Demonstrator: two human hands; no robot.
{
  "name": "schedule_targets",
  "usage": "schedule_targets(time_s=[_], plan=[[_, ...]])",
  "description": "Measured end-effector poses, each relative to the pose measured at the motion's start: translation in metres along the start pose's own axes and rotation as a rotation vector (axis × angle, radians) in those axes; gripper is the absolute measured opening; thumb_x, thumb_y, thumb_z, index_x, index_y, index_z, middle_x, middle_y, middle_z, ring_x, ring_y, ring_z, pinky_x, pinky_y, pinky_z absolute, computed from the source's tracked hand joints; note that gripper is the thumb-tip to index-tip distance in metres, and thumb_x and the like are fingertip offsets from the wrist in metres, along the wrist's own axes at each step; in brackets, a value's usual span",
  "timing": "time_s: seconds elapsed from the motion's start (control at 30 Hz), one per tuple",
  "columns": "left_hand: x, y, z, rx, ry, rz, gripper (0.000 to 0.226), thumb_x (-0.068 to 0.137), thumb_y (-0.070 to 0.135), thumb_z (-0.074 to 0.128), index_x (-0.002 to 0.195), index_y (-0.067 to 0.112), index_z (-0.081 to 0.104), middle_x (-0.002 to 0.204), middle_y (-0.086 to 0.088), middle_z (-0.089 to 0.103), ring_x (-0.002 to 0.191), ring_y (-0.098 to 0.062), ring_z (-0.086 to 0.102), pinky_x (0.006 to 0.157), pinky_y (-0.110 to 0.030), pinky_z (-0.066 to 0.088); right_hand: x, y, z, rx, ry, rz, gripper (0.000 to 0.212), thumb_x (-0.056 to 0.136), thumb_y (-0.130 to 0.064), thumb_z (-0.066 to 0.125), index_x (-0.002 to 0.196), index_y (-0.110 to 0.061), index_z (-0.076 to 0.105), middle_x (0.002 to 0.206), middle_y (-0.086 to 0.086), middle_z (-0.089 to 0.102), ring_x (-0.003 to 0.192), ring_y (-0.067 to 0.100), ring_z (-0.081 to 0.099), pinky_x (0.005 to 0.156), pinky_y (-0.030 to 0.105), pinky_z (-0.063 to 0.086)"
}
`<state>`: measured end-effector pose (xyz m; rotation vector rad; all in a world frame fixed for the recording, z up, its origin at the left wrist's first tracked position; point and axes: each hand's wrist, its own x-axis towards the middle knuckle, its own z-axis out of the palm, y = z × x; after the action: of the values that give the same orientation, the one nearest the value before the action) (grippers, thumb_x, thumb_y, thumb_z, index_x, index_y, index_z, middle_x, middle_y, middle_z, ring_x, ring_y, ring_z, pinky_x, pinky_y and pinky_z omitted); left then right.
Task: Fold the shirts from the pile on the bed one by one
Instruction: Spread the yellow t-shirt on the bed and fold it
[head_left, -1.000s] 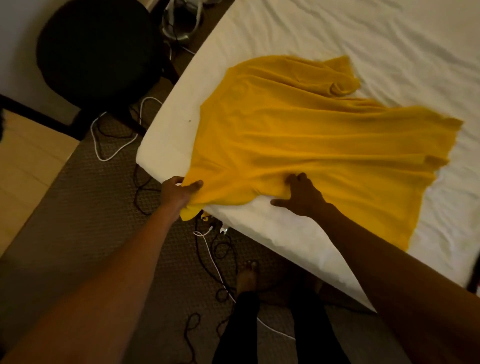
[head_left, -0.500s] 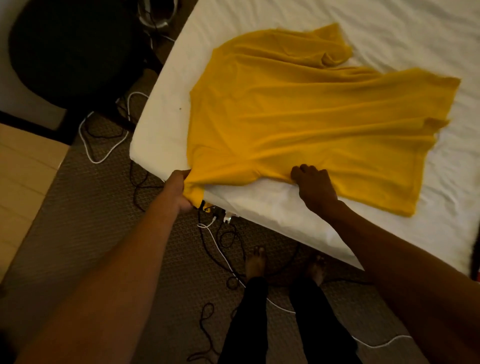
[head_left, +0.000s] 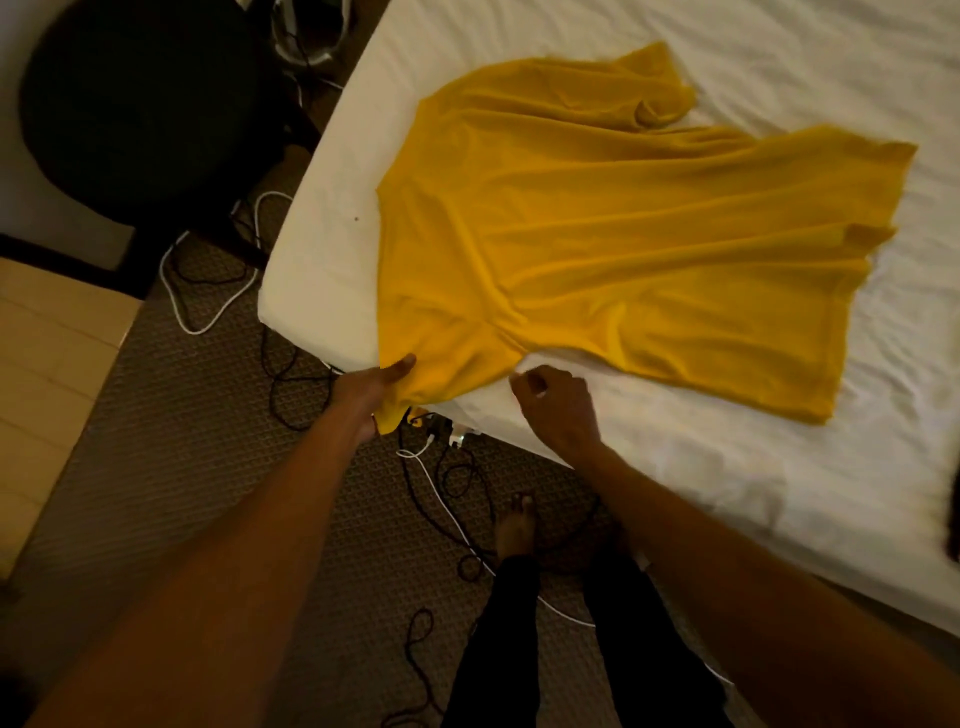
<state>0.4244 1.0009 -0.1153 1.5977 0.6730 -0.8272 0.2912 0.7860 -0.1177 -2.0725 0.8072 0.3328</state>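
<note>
A yellow shirt (head_left: 623, 218) lies spread flat on the white bed (head_left: 727, 493), its hem toward the right and one sleeve bunched at the top. My left hand (head_left: 376, 387) grips the near sleeve at the bed's corner, where a bit of fabric hangs over the edge. My right hand (head_left: 553, 402) hovers over the sheet just below the shirt's armpit, fingers curled, holding nothing. No pile of other shirts is in view.
A black round chair (head_left: 140, 109) stands left of the bed. Black and white cables (head_left: 218, 306) sprawl over the carpet near my bare feet (head_left: 514, 525). A dark object (head_left: 953, 525) shows at the right edge on the bed.
My right hand has let go of the shirt's side and pulled back onto the bare sheet. My left hand keeps its hold on the sleeve at the corner.
</note>
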Motion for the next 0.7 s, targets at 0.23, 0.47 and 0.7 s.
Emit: schedule_targets(time_s=[0.23,0.47,0.7], plan=[[-0.011,-0.004,-0.012,-0.057,-0.144,0.008,0.034,0.101,0.027,0.055,0.132,0.012,0.059,0.117,-0.002,0.069,0.097,-0.017,0.069,0.069,-0.030,0.058,-0.001,-0.050,0.028,0.671,-0.031,0.259,0.033,0.088,-0.026,0.072,0.094,0.005,0.064,0.094,0.022,0.066,0.082,0.023,0.059,0.079,0.039,0.046],[0.000,-0.020,-0.025,0.389,0.022,0.065,0.040,0.096,0.037,0.065,0.124,0.008,0.064,0.124,-0.015,0.066,0.106,-0.031,0.063,0.085,-0.040,0.051,-0.009,-0.035,0.028,0.696,-0.283,0.352,0.025,0.092,-0.021,0.069,0.079,-0.003,0.057,0.090,0.023,0.065,0.079,0.032,0.065,0.078,0.044,0.058],[-0.010,-0.024,0.005,0.966,0.439,0.484,0.040,0.086,0.027,0.071,0.118,0.013,0.052,0.123,-0.019,0.053,0.112,-0.039,0.052,0.086,-0.048,0.048,-0.013,0.014,-0.020,-0.033,-0.377,0.269,0.052,0.088,-0.063,0.057,0.070,-0.016,0.067,0.073,0.002,0.075,0.066,0.017,0.070,0.071,0.032,0.056]])
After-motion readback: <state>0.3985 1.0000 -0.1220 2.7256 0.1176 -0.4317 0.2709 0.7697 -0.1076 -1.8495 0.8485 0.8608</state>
